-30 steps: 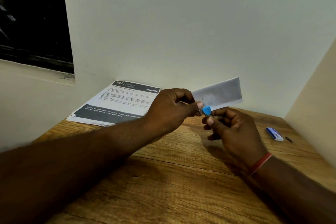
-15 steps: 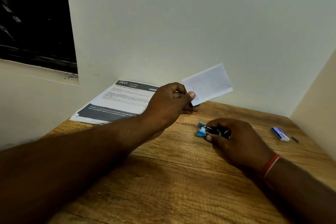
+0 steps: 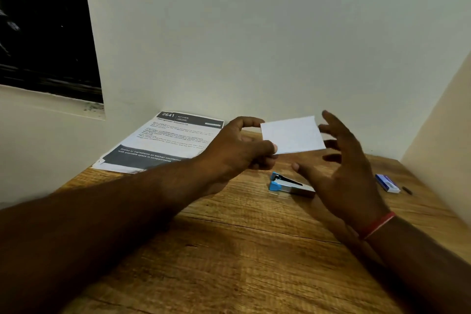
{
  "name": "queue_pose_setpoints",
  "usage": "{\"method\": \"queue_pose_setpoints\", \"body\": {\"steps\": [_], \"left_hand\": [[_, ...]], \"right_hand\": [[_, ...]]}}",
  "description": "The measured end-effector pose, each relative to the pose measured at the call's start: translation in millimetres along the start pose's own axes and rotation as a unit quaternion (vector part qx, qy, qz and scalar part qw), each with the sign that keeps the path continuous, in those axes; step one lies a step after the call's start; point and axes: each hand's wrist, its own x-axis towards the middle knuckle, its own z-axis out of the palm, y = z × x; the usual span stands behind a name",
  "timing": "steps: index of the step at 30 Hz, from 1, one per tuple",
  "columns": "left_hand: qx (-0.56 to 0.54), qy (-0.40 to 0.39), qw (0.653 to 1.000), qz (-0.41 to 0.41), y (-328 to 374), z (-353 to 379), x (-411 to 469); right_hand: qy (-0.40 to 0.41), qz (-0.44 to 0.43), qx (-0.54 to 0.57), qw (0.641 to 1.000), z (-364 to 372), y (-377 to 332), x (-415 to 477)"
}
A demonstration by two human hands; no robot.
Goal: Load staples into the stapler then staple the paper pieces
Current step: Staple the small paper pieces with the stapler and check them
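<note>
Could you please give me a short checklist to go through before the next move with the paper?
1. Paper pieces gripped: the left hand pinches their near corner, above the table: ok.
2. Right hand free: open, fingers spread beside the paper, holding nothing: ok.
3. Stapler out of the hands: it lies on the table below them, untouched: ok.
4. Staple through the pieces: too small to see: cannot tell.
5. Staple box clear of the hands: it lies far right: ok.
</note>
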Motion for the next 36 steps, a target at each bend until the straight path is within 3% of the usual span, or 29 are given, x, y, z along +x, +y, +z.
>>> {"method": "queue_pose_setpoints", "body": {"steps": [3, 5, 9, 12, 18, 29, 36], "left_hand": [[-0.029, -0.028, 0.998, -0.042, -1.3, 1.8, -0.5], [-0.034, -0.048, 0.997, -0.047, -0.8, 1.5, -1.6], [-0.005, -0.055, 0.998, -0.029, -1.4, -2.5, -3.2], [0.096, -0.045, 0.994, 0.019, -0.7, -4.6, -3.9], [0.142, -0.019, 0.987, 0.074, -9.4, -7.5, -2.2], [0.155, -0.013, 0.983, 0.093, -5.4, -4.2, -5.5], [0.173, -0.029, 0.978, 0.108, -3.6, -4.0, -7.1]], "right_hand": [[0.022, -0.071, -0.037, 0.997, -1.6, 6.1, 0.6], [0.036, -0.072, -0.004, 0.997, -0.2, 9.1, 0.9], [0.042, 0.007, 0.083, 0.996, 1.9, 1.1, -2.2], [0.033, 0.076, 0.161, 0.983, 1.5, -3.1, -1.3], [0.014, 0.117, 0.231, 0.966, 3.4, -4.1, -2.9], [-0.025, 0.097, 0.2, 0.975, 3.8, -7.0, -6.5], [-0.003, 0.093, 0.166, 0.982, 1.3, -3.4, -5.6]]}}
